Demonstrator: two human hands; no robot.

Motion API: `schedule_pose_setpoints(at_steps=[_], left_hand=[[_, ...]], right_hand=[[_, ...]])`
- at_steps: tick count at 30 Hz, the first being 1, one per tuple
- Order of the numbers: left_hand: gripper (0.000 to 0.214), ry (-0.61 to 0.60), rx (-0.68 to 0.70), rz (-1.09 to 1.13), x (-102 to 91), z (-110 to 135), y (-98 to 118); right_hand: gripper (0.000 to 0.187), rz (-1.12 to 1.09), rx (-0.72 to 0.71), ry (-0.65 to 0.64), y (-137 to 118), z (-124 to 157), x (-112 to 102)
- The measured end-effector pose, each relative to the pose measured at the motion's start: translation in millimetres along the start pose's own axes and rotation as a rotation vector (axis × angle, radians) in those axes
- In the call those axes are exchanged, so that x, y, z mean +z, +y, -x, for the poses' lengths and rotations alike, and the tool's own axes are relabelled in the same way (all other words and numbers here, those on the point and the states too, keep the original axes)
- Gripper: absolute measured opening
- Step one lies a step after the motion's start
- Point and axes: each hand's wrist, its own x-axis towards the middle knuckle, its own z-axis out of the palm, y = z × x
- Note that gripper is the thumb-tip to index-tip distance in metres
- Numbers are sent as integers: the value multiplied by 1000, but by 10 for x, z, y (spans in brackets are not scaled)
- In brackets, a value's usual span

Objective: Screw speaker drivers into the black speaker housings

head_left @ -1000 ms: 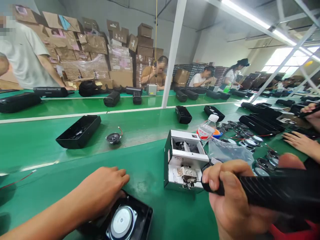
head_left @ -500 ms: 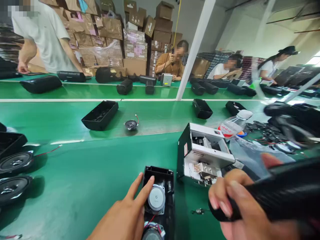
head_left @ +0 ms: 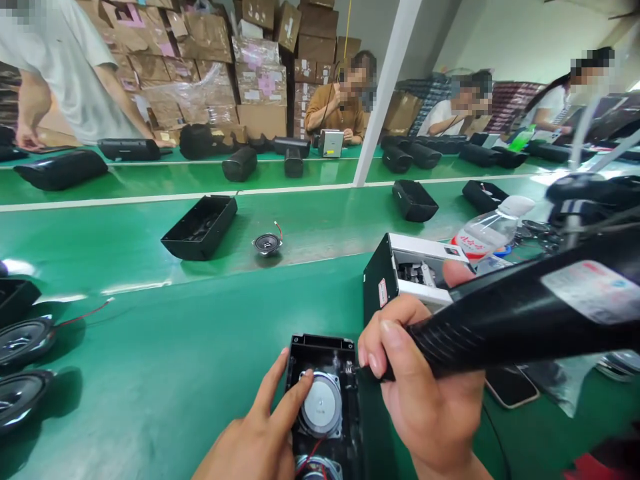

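1. Head view is showing the left hand [head_left: 250,441] lying open at the bottom edge, fingers spread, with its forefinger pressing on the round silver speaker driver [head_left: 320,405].
2. That driver is sitting inside the black plastic speaker housing [head_left: 320,345]. The housing is lying open side up on the green tabletop [head_left: 165,347], straight in front of the person and low in the frame.
3. The right hand [head_left: 425,400] is wrapping tightly around the black ribbed electric screwdriver [head_left: 505,310], thumb and fingers closed on its nose end. The tool's body is running up and to the right, carrying a white label.
4. The screwdriver's tip is meeting the upper right corner of the driver's frame, just inside the housing wall. Any screw there is too small to make out.
5. Just behind the right hand, the white-and-black metal feeder box [head_left: 410,257] is standing on the tabletop, partly hidden by the screwdriver.
6. Right of that box, the clear plastic water bottle with a white cap [head_left: 487,230] is leaning over.
7. Farther off, the open black plastic shell [head_left: 200,227] and the small round speaker with a red wire [head_left: 267,243] are lying near each other, not touching.
8. At the left edge, two large black speaker cones [head_left: 23,337] are resting one before the other.
9. Other people are working along the far side, their hands well apart from the person's own.
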Motion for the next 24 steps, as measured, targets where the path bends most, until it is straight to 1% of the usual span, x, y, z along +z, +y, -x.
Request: schedule_pose_setpoints(at_steps=[3, 8, 12, 16, 21, 24], left_hand=[[97, 61, 87, 0, 33, 25, -64], [98, 64, 85, -11, 36, 55, -71], [98, 42, 83, -12, 24, 55, -72], [100, 9, 92, -1, -3, 30, -82], [101, -70, 34, -58, -47, -31, 47], [92, -87, 2, -147, -93, -69, 108]], right_hand=[[62, -1, 61, -11, 69, 28, -41], [71, 16, 87, -35, 164, 81, -68], [66, 36, 102, -50, 252, 138, -96], [56, 40, 114, -51, 282, 158, -115], [46, -14, 92, -80, 267, 159, -112], [42, 32, 85, -124, 308, 181, -152]])
